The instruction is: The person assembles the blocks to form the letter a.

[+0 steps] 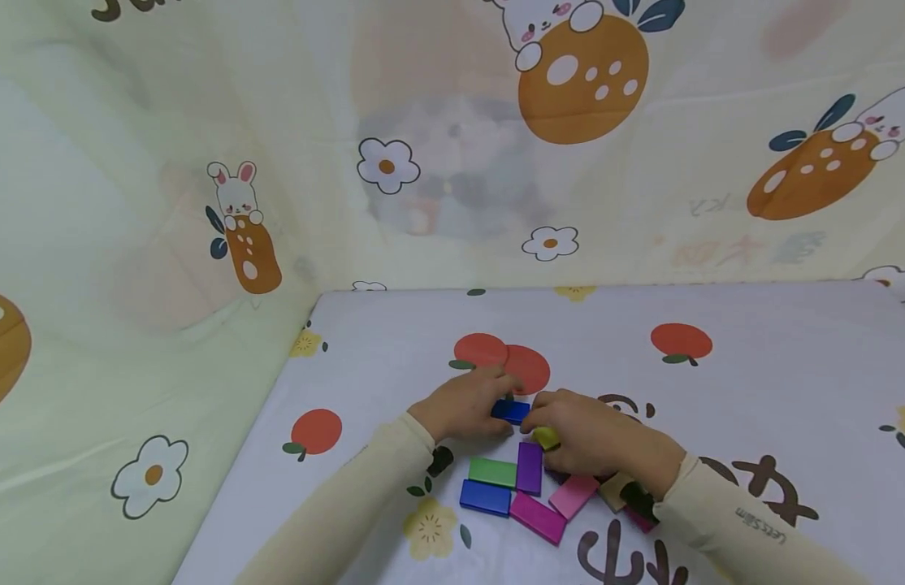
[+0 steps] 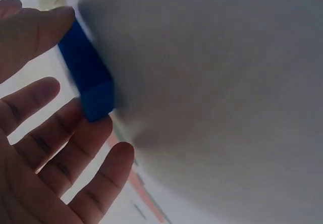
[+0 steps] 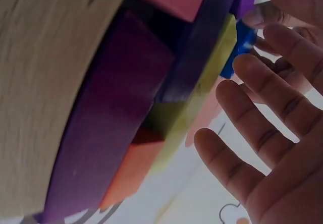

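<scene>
A blue block (image 1: 511,411) lies at the far end of a group of coloured blocks. My left hand (image 1: 473,406) pinches this blue block (image 2: 91,77) between thumb and fingertips, as the left wrist view shows. My right hand (image 1: 595,431) is over the right part of the group, beside a yellow block (image 1: 546,438). In the right wrist view its fingers are fairly straight and spread, next to the long yellow block (image 3: 202,90); whether they touch it is unclear. From the head view, the right hand hides several blocks.
Nearer me lie a green block (image 1: 492,472), a second blue block (image 1: 485,498), a purple block (image 1: 529,468), a magenta block (image 1: 538,517) and a pink block (image 1: 573,496). An orange block (image 3: 131,171) shows in the right wrist view. The patterned cloth (image 1: 365,349) covers the table.
</scene>
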`<state>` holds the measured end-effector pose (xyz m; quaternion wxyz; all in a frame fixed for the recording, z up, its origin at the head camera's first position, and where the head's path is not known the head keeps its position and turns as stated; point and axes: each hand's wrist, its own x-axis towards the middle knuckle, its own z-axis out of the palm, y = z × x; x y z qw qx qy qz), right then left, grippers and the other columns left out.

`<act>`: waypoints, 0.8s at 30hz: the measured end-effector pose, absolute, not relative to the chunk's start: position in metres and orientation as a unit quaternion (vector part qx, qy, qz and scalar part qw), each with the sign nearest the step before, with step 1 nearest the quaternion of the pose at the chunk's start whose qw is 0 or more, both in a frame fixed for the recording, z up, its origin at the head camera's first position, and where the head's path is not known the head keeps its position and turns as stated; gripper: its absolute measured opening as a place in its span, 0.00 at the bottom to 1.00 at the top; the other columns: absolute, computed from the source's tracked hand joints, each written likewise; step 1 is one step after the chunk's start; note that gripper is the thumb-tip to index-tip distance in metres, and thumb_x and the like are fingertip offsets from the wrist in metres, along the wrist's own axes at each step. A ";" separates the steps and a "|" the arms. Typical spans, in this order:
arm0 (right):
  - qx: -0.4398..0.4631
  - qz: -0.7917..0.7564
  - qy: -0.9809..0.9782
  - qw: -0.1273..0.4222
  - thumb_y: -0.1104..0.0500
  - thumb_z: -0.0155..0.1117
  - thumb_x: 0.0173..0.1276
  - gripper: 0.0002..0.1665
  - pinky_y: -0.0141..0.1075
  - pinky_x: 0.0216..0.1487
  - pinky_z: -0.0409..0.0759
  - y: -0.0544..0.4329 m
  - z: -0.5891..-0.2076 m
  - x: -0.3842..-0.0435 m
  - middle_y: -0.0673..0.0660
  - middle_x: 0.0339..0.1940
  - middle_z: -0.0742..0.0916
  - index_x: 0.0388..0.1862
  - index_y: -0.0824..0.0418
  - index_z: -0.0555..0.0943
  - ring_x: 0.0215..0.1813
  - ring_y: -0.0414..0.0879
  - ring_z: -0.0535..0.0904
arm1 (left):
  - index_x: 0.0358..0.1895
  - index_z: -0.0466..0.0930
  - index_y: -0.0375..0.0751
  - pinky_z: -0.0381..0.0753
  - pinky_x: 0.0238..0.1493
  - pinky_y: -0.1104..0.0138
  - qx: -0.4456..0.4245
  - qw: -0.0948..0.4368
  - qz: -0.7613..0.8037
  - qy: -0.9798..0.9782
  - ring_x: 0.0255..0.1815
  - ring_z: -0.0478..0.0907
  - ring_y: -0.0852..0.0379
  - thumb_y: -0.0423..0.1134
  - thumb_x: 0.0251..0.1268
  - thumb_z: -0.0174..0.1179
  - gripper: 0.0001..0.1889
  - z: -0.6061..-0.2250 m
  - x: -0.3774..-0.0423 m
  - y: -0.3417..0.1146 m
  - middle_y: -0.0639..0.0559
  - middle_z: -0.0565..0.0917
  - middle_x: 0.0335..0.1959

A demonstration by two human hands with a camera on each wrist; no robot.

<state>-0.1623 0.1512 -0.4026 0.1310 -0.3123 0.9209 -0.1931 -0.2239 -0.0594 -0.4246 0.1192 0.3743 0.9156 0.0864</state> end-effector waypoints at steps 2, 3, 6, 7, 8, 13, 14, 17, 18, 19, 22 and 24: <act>-0.318 -0.193 0.919 0.134 0.62 0.77 0.58 0.19 0.51 0.55 0.82 0.148 -0.404 -0.162 0.52 0.55 0.85 0.51 0.55 0.90 0.56 0.50 0.78 | 0.66 0.77 0.51 0.79 0.57 0.70 0.380 0.111 0.085 0.915 0.53 0.76 0.61 0.47 0.69 0.70 0.24 -0.428 -0.225 -0.061 0.56 0.80 0.54; -0.319 -0.194 0.918 0.136 0.63 0.77 0.57 0.20 0.50 0.54 0.81 0.147 -0.404 -0.161 0.51 0.54 0.85 0.50 0.54 0.90 0.56 0.50 0.77 | 0.65 0.78 0.50 0.79 0.58 0.70 0.384 0.106 0.086 0.913 0.53 0.76 0.61 0.46 0.69 0.70 0.23 -0.429 -0.225 -0.061 0.56 0.81 0.54; -0.327 -0.195 0.914 0.143 0.64 0.77 0.55 0.21 0.49 0.53 0.80 0.144 -0.405 -0.161 0.49 0.51 0.84 0.50 0.54 0.90 0.55 0.48 0.76 | 0.63 0.79 0.49 0.78 0.59 0.70 0.396 0.089 0.084 0.910 0.53 0.76 0.61 0.45 0.70 0.69 0.21 -0.433 -0.227 -0.063 0.56 0.81 0.53; -0.330 -0.193 0.913 0.144 0.64 0.77 0.55 0.22 0.48 0.53 0.80 0.142 -0.405 -0.161 0.48 0.50 0.83 0.50 0.54 0.90 0.55 0.48 0.76 | 0.62 0.80 0.48 0.78 0.58 0.71 0.399 0.085 0.084 0.909 0.52 0.76 0.61 0.45 0.71 0.69 0.20 -0.434 -0.228 -0.063 0.56 0.81 0.53; -0.334 -0.191 0.912 0.144 0.64 0.77 0.55 0.22 0.47 0.53 0.80 0.141 -0.405 -0.161 0.47 0.50 0.83 0.51 0.54 0.90 0.55 0.47 0.76 | 0.62 0.80 0.48 0.78 0.57 0.71 0.401 0.081 0.084 0.909 0.52 0.76 0.61 0.44 0.71 0.68 0.19 -0.434 -0.228 -0.064 0.56 0.81 0.52; -0.353 -0.177 0.908 0.141 0.66 0.77 0.55 0.20 0.41 0.50 0.80 0.136 -0.406 -0.161 0.46 0.47 0.83 0.49 0.54 0.91 0.52 0.44 0.76 | 0.60 0.81 0.46 0.77 0.52 0.73 0.400 0.070 0.083 0.910 0.48 0.74 0.61 0.43 0.72 0.67 0.17 -0.437 -0.229 -0.067 0.55 0.81 0.50; -0.355 -0.174 0.908 0.142 0.66 0.77 0.54 0.20 0.41 0.48 0.80 0.135 -0.406 -0.160 0.45 0.46 0.83 0.48 0.54 0.91 0.51 0.44 0.75 | 0.60 0.81 0.46 0.77 0.52 0.73 0.397 0.069 0.082 0.911 0.48 0.74 0.61 0.43 0.72 0.67 0.17 -0.437 -0.229 -0.067 0.55 0.81 0.50; -0.354 -0.164 0.909 0.148 0.67 0.77 0.53 0.20 0.39 0.45 0.78 0.133 -0.406 -0.159 0.44 0.43 0.82 0.45 0.51 0.91 0.48 0.43 0.74 | 0.62 0.80 0.46 0.77 0.51 0.74 0.388 0.068 0.078 0.916 0.47 0.75 0.62 0.44 0.72 0.67 0.18 -0.438 -0.230 -0.069 0.55 0.81 0.50; -0.353 -0.159 0.910 0.149 0.68 0.78 0.52 0.21 0.39 0.45 0.77 0.132 -0.406 -0.159 0.44 0.43 0.81 0.44 0.50 0.91 0.48 0.43 0.73 | 0.62 0.80 0.46 0.78 0.52 0.74 0.384 0.069 0.077 0.917 0.47 0.75 0.62 0.45 0.73 0.66 0.19 -0.438 -0.230 -0.069 0.55 0.81 0.50; -0.354 -0.156 0.910 0.149 0.68 0.78 0.52 0.21 0.40 0.45 0.77 0.131 -0.406 -0.158 0.44 0.43 0.81 0.44 0.49 0.91 0.48 0.43 0.73 | 0.63 0.80 0.46 0.78 0.52 0.74 0.381 0.069 0.076 0.919 0.48 0.75 0.63 0.45 0.73 0.66 0.19 -0.438 -0.230 -0.070 0.55 0.81 0.50; -0.356 -0.147 0.912 0.142 0.68 0.78 0.51 0.21 0.42 0.44 0.77 0.129 -0.406 -0.158 0.44 0.41 0.82 0.43 0.49 0.92 0.47 0.43 0.74 | 0.64 0.79 0.46 0.78 0.53 0.74 0.374 0.070 0.074 0.922 0.49 0.75 0.63 0.46 0.73 0.66 0.20 -0.438 -0.231 -0.072 0.55 0.80 0.50; -0.360 -0.140 0.913 0.134 0.67 0.79 0.52 0.19 0.42 0.43 0.77 0.128 -0.405 -0.158 0.44 0.39 0.82 0.41 0.50 0.91 0.45 0.43 0.75 | 0.64 0.79 0.46 0.78 0.53 0.74 0.369 0.068 0.075 0.924 0.49 0.75 0.63 0.45 0.73 0.66 0.20 -0.439 -0.233 -0.073 0.55 0.80 0.51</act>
